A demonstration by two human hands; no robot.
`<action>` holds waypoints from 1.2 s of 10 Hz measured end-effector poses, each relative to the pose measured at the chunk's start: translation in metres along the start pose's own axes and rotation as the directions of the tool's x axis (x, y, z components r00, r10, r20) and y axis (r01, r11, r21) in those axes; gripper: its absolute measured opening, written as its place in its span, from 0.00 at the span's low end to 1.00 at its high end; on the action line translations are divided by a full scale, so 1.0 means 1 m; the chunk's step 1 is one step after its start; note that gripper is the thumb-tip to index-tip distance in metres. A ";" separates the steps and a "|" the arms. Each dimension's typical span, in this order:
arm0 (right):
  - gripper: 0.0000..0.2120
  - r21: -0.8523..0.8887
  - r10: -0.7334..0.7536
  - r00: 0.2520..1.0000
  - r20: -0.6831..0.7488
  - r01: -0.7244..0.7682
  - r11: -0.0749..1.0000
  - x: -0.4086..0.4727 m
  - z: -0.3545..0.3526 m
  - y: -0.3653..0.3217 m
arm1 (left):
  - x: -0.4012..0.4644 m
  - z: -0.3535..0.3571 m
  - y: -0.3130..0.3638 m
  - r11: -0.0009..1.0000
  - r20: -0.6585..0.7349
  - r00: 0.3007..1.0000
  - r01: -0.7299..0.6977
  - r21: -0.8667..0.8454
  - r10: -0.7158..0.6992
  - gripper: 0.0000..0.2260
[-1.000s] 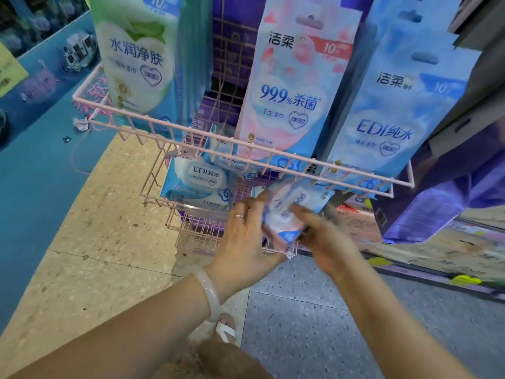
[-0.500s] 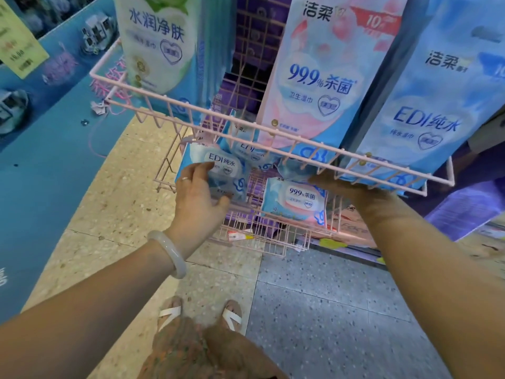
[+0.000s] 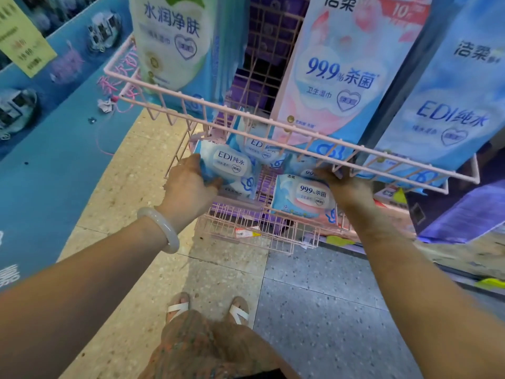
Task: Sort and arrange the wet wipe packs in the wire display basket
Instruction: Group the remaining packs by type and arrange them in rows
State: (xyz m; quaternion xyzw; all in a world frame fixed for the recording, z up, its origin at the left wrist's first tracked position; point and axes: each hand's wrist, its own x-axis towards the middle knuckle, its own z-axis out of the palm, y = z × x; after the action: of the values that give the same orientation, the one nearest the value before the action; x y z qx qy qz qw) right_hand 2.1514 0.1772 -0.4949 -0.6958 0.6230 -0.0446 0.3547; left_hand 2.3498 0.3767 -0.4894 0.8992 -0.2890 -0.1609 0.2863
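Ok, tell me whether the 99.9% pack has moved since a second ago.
Yes. It went from both hands, outside the lower basket's front rail, down into that basket; the 99.9% pack now lies flat under the right hand.

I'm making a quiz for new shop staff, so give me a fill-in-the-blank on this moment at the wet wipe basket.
1. The left hand holds a blue pack printed with the letters ____.
2. The wire basket is coloured ____.
3. The pack lying beside the right hand is printed with the number ____.
4. A pale bangle is worn on the ____ wrist.

Missing words: EDI; pink; 99.9; left
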 end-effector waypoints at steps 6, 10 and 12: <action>0.19 -0.013 -0.508 0.854 0.111 0.512 0.859 -0.090 0.063 -0.047 | 0.013 -0.001 0.012 0.977 0.098 0.989 0.125 -0.173 -0.109 0.22; 0.45 -0.054 -0.556 0.819 0.140 0.567 0.822 -0.090 0.099 -0.098 | -0.004 -0.021 0.009 0.687 0.331 0.943 0.226 -0.691 0.022 0.14; 0.20 -0.190 -0.560 0.828 0.015 0.552 0.812 -0.080 0.090 -0.097 | 0.013 -0.019 0.008 0.758 0.184 0.954 0.301 -0.579 -0.239 0.12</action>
State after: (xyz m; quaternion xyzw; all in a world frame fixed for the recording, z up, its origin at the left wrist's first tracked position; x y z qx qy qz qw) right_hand 2.2603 0.2863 -0.4784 -0.8763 0.4012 -0.1023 0.2463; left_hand 2.3651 0.3707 -0.4712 0.7849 -0.1039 -0.3279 0.5155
